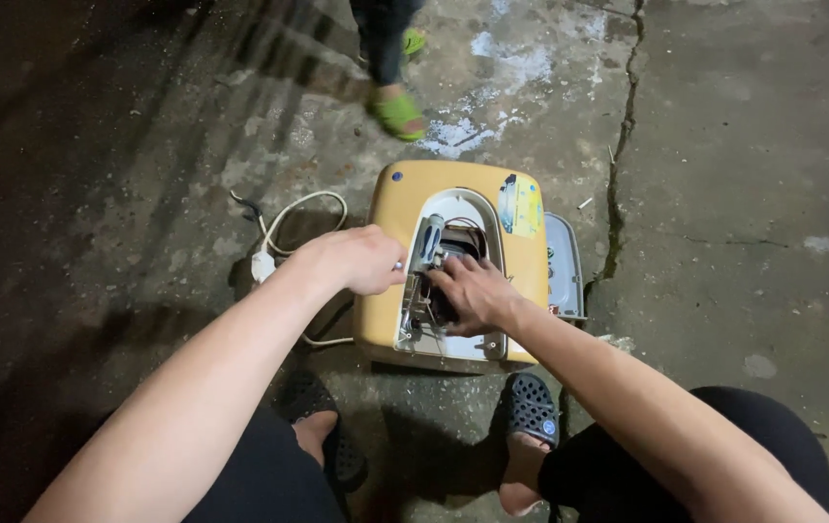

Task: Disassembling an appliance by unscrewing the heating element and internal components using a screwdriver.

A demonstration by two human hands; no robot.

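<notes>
The closed left hand grips a small metal tool against the yellow plastic appliance housing; the right hand, fingers curled, reaches into its open cavity. A white power cord lies left on the concrete floor. A yellow rectangular sticker occupies the housing's upper right.

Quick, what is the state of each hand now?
Left hand: closed in a fist around a small metal-tipped tool, at the yellow appliance.
Right hand: fingers inside the appliance's opening; grip cannot be told.

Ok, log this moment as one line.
left hand: gripping yellow appliance housing edge | right hand: fingers inside opened cavity on motor | white cord: on concrete floor
</notes>
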